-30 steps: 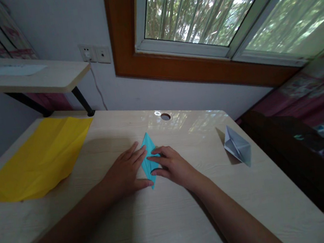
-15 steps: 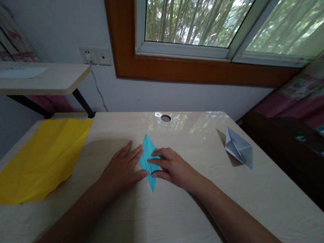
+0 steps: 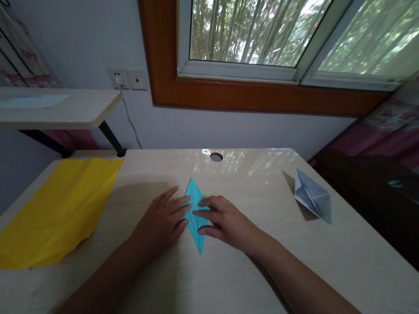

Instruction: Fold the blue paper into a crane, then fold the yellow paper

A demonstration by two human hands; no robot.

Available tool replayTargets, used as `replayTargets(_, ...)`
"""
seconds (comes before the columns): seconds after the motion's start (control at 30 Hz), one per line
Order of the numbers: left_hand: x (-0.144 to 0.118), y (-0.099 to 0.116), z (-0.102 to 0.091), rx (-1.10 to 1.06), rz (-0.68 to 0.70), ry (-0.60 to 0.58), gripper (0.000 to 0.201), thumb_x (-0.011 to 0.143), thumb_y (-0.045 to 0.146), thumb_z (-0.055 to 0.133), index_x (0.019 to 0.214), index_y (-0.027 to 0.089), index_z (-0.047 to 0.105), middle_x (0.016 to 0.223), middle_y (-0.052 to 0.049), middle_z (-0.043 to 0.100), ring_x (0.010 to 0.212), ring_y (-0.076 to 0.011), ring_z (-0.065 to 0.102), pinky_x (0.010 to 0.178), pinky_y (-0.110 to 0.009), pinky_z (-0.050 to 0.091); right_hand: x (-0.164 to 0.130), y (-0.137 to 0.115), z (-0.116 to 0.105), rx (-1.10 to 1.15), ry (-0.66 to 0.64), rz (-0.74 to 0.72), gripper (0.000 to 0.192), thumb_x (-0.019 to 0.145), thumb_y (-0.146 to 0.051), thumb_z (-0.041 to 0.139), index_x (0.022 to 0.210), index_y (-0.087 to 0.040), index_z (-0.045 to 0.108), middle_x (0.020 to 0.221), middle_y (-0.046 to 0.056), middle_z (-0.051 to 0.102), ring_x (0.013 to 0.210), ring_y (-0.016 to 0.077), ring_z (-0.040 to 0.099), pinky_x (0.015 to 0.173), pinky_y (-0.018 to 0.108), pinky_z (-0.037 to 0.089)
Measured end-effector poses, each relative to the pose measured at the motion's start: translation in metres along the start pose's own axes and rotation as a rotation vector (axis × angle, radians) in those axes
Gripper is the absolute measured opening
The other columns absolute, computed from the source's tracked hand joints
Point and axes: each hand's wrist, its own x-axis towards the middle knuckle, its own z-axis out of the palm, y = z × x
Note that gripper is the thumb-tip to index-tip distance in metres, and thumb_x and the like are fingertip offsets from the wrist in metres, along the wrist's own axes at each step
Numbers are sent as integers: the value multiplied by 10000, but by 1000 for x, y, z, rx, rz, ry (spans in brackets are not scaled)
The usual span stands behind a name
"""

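Observation:
A turquoise sheet of paper, folded into a narrow diamond (image 3: 192, 188), lies on the pale wooden desk (image 3: 218, 293) with one point toward me and one away. A crease runs down its middle. My left hand (image 3: 163, 218) rests along its left edge, fingers spread and fingertips on the paper. From the right, my right hand (image 3: 227, 221) lays its fingertips on the diamond's right half and lower middle, fingers apart. Parts of both side edges are hidden under the fingers.
Yellow paper (image 3: 56, 211) lies at the left of the desk. A folded grey-white paper shape (image 3: 312, 196) stands near the right edge. At the back left a raised shelf (image 3: 89, 108) stands on black legs; a round cable hole (image 3: 216, 157) sits near the desk's back edge.
My left fingers have shifted slightly on the paper, the thumb moving up from the lower part. My right hand stays in nearly the same place. The whole view has tilted up a little.

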Motion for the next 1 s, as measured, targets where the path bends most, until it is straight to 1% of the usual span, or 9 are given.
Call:
replayTargets(0.1, 1, 3, -2, -2, 8, 10, 358, 1007, 292, 529, 1332, 237, 670, 1452, -36, 622, 1503, -332, 328, 1188, -561, 364, 0, 0, 0, -9, -1, -7, 460, 914, -501, 685, 1305, -259, 683, 1282, 145, 635, 1167, 309, 590, 989, 515, 529)
replayTargets(0.2, 1, 3, -2, -2, 26, 31, 333, 1009, 279, 532, 1293, 230, 699, 1395, -34, 666, 1468, -335, 384, 1163, -565, 390, 0, 0, 1, -14, 0, -3, 467, 915, -502, 682, 1313, -256, 679, 1287, 145, 632, 1170, 307, 588, 992, 509, 531)
replayTargets(0.4, 1, -1, 2, -25, 87, 122, 312, 984, 240, 586, 1266, 228, 716, 1319, -32, 715, 1412, -326, 458, 1126, -555, 428, -1, 1, 0, -20, 5, -9, 481, 914, -501, 684, 1336, -269, 666, 1284, 133, 632, 1177, 302, 585, 1004, 497, 526)
replayTargets(0.57, 1, -2, 2, -35, 136, 141, 285, 979, 230, 590, 1226, 227, 732, 1262, -23, 743, 1376, -328, 500, 1089, -534, 463, -1, 2, 1, -21, 2, -9, 464, 912, -485, 693, 1322, -269, 676, 1273, 134, 638, 1161, 296, 590, 992, 492, 533)
replayTargets(0.67, 0, -2, 1, -45, 127, 132, 284, 978, 229, 586, 1226, 229, 723, 1255, -24, 745, 1354, -318, 521, 1081, -520, 472, -1, 2, 1, -18, 9, -15, 456, 915, -482, 690, 1314, -259, 684, 1269, 137, 642, 1157, 294, 593, 989, 489, 535)
replayTargets(0.87, 0, 0, 0, -50, 95, 65, 315, 966, 222, 582, 1265, 207, 681, 1316, -52, 710, 1361, -309, 513, 1105, -512, 461, 0, 1, -1, -16, -8, -21, 470, 924, -470, 683, 1343, -258, 667, 1266, 139, 644, 1161, 301, 593, 995, 500, 534)
replayTargets(1.0, 0, -1, 0, -49, 35, 31, 367, 959, 226, 592, 1321, 211, 652, 1354, -56, 691, 1383, -310, 495, 1127, -522, 440, 0, 1, -1, -12, -1, -26, 451, 927, -475, 678, 1317, -248, 681, 1262, 140, 644, 1162, 301, 595, 999, 494, 534)
